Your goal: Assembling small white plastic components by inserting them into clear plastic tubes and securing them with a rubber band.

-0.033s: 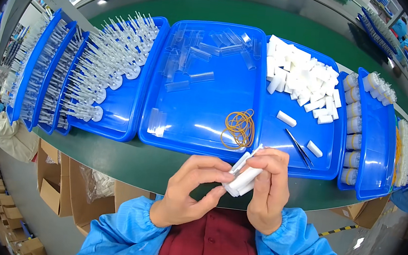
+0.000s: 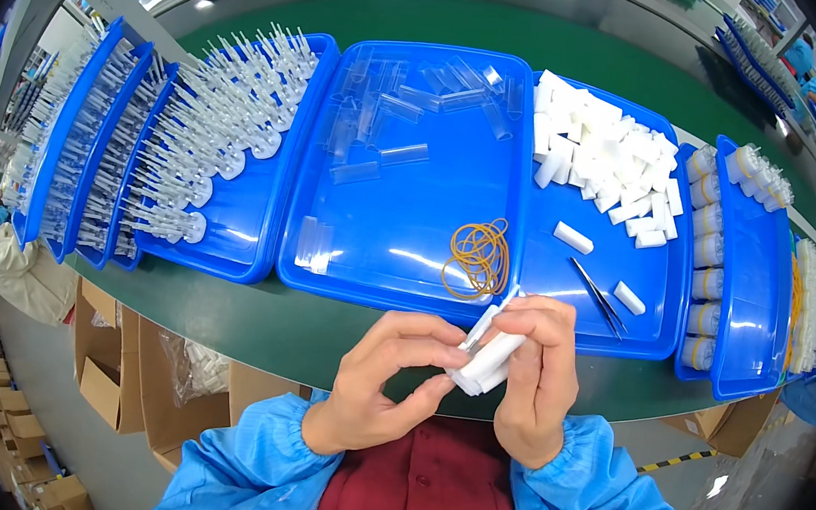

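Note:
My left hand (image 2: 382, 378) and my right hand (image 2: 539, 379) hold a small bundle of white rolls (image 2: 490, 363) between them, just off the near edge of the table. The left thumb and fingertips pinch one end, while the right fingers curl over the other side. A thin, pale piece sticks up at the bundle's far end; its kind is hard to make out. Beyond the hands, a pile of tan rubber bands (image 2: 478, 258) lies in the middle blue tray (image 2: 371, 226). Black tweezers (image 2: 599, 297) and loose white rolls (image 2: 573, 237) rest in the tray to its right.
Clear plastic tubes (image 2: 404, 154) lie in the middle tray. White rolls (image 2: 606, 147) are heaped in the right tray. Upright white droppers or similar stems (image 2: 233, 114) fill the left trays. Wrapped bundles (image 2: 707, 284) stand farther right. Cardboard boxes (image 2: 159, 368) sit below the table.

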{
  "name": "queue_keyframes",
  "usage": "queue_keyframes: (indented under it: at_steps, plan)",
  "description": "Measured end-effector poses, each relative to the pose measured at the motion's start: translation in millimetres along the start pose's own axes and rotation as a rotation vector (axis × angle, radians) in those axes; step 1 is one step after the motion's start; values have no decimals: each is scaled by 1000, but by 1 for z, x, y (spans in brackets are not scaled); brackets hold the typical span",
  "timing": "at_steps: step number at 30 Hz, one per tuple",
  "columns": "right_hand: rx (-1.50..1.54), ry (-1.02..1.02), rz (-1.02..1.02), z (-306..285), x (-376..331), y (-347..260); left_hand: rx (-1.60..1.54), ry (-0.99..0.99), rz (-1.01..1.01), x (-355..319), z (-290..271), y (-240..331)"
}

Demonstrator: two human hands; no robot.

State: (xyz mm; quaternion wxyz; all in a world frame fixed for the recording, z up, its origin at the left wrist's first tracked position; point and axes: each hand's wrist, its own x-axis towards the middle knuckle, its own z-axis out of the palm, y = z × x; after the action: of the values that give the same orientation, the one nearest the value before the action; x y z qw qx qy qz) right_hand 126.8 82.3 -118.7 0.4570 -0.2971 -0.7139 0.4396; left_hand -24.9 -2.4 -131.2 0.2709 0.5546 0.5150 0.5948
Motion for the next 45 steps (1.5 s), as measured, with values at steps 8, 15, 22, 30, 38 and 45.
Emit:
queue_keyframes:
  at_steps: [8,15,22,30,38,45]
  plan:
    - [-884,-140,-210,-63,76,61,384,19,210,7,-11,-2]
    - [-1022,-247,-177,-65,87,74,634,-117,404,10,-24,-5]
    - [351,-116,482,-22,60,3,793,-246,433,12,-29,8]
    - [122,-357,326,-20,42,-22,777,-206,454,15,-24,5]
    - [42,-12,267,-22,57,2,796,-258,496,8,-21,12]
    - [2,-386,303,-28,53,-8,788,-264,499,8,-25,10]
